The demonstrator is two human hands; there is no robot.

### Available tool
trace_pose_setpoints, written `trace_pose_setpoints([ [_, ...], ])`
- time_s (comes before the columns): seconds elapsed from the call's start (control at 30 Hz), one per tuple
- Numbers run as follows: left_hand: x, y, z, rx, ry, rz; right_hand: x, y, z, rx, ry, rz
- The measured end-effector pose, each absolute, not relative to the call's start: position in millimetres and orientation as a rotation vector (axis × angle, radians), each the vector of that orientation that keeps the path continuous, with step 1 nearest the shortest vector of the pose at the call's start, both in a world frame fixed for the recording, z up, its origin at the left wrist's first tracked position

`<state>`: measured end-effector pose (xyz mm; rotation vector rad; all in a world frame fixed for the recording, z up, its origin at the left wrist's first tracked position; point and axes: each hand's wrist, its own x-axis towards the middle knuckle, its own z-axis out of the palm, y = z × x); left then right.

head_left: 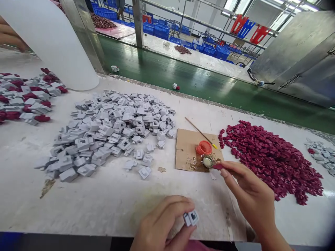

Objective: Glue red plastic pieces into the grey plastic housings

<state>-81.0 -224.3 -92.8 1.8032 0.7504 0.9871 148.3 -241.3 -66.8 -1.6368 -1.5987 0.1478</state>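
Note:
Near the table's front edge, my left hand (167, 223) pinches a small grey plastic piece (191, 218) with a square opening facing up. Over the right side of a brown cardboard sheet (184, 150), my right hand (246, 190) holds a small dark red piece (217, 166) between thumb and fingertips. The red piece's tip is at a round cap (207, 161) with pale contents; whether they touch is unclear. Behind the cap sit an orange-red cup (204, 147) and a thin stick (200, 131) with a yellow end. Wet brown spots mark the cardboard.
A big pile of grey pieces (112, 129) lies left of the cardboard, a dark red pile (274, 157) to its right. Combined grey-and-red pieces (26, 97) lie far left, near another person's hand (10, 35). Beyond the table runs a green conveyor belt (157, 66).

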Motion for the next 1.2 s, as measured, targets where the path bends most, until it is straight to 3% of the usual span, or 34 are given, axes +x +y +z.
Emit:
trace_pose_setpoints([
  [0.17,-82,-217,-104,2.144,0.796,1.042,123,-270,-66,-1.488,-1.684,0.283],
  [0.37,-83,-214,-98,2.070,0.805,0.849,104,-274,-74,-1.274,-1.898,0.309],
  [1.2,-78,-213,-109,2.031,0.752,0.905,106,-268,-71,-1.269,-1.908,0.430],
])
